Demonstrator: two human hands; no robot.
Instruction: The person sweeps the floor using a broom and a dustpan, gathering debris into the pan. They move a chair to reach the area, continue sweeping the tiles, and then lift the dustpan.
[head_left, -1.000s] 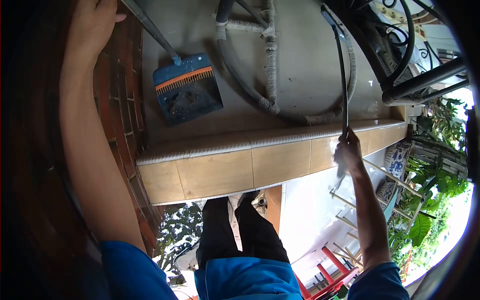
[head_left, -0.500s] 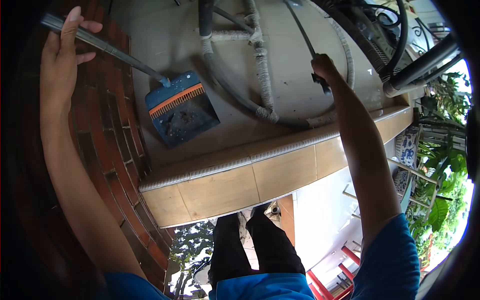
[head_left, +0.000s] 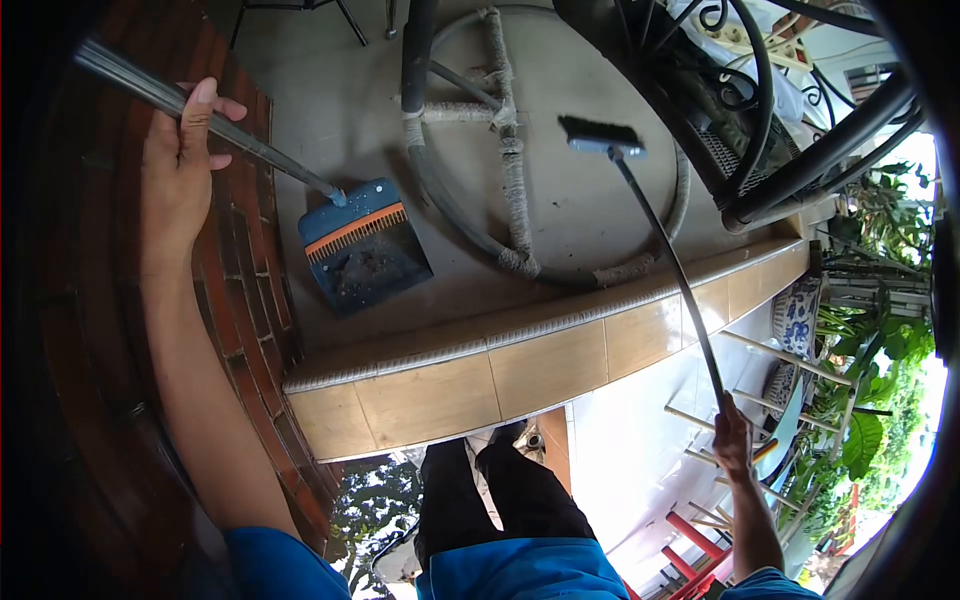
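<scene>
My left hand [head_left: 185, 165] is at the upper left, thumb and fingers around the metal handle of a blue dustpan [head_left: 368, 262]. The dustpan has an orange comb edge and lies on the raised grey floor with dirt in it. At the lower right, my right hand [head_left: 733, 440] grips the long dark pole of a broom [head_left: 603, 137]. The broom's black bristles are above the floor area inside a round metal base [head_left: 517, 170] wrapped in pale cord, near its right side.
A tiled step edge [head_left: 545, 367] crosses the middle, and a brick wall [head_left: 225, 270] stands at the left. Black ironwork furniture [head_left: 750, 110] is at the upper right. Potted plants [head_left: 860, 400], blue-and-white pots [head_left: 797, 318] and red stools [head_left: 690, 550] lie beyond the step.
My right hand has moved down and right, drawing the broom back so that its head now shows. My left hand has shifted right and down along the dustpan handle.
</scene>
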